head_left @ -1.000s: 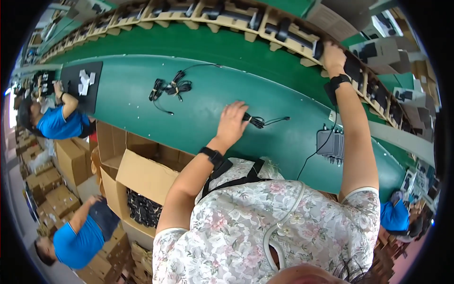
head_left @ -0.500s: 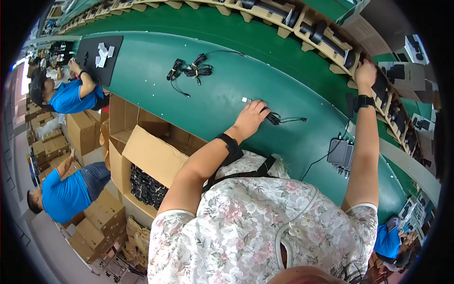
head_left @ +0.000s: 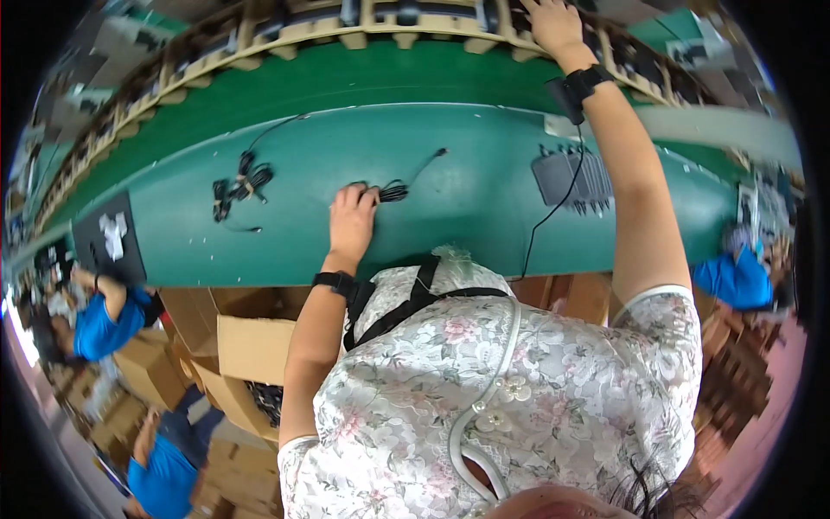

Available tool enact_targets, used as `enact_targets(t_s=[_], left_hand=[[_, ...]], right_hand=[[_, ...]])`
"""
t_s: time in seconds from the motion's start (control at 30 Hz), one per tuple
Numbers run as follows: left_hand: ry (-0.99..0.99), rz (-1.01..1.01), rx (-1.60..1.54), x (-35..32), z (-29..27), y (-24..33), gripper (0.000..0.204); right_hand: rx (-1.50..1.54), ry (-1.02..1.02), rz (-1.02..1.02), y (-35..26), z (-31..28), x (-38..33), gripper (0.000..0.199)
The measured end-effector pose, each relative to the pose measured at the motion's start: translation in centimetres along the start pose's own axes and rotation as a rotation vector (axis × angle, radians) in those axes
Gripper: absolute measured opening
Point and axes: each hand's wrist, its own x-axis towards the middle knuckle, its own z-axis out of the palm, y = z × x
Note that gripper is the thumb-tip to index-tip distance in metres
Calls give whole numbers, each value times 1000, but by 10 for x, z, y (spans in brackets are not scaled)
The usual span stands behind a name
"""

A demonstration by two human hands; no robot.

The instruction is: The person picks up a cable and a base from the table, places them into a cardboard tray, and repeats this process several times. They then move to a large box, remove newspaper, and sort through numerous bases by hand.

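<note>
My left hand (head_left: pixel 353 223) lies low on the green bench, its fingers curled over one end of a coiled black cable (head_left: pixel 393 192). The cable's loose plug end points away to the right. Far ahead, my right arm reaches out to a row of tan moulded trays (head_left: pixel 484 36) holding dark parts. There my right hand (head_left: pixel 556 28) is over a tray with its fingers apart; what the fingertips touch is cut off or blurred. Two tied black cables (head_left: pixel 242 183) lie together left of my left hand.
A grey multi-port box (head_left: pixel 571 180) with a black lead sits by my right forearm. A black mat (head_left: pixel 109 238) with white pieces lies at the far left. Below the bench edge stands an open carton (head_left: pixel 255 346) with black cables. Co-workers in blue shirts are on both sides.
The whole view has swung round, so the bench now runs straight across. My left hand stays at the coiled cable. My right hand is still at the trays, its fingers more spread.
</note>
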Motion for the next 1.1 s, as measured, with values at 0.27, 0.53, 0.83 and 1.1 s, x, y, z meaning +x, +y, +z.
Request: enact_targets(t_s=[0.27,0.53,0.83,1.1], left_hand=[[-38,0,81,6,13,-20,31],[-23,57,152,15,19,-23,30],[-379,-827,-1350,45,12,-7,28],[-444,-811,-1371,65,-4,40,25]], right_hand=[[-471,-218,592,-64,31,-168,50],[-526,-370,802,-132,101,-260,77],[-9,-250,460,-171,91,-213,40],[235,192,7,-216,86,-136,30]])
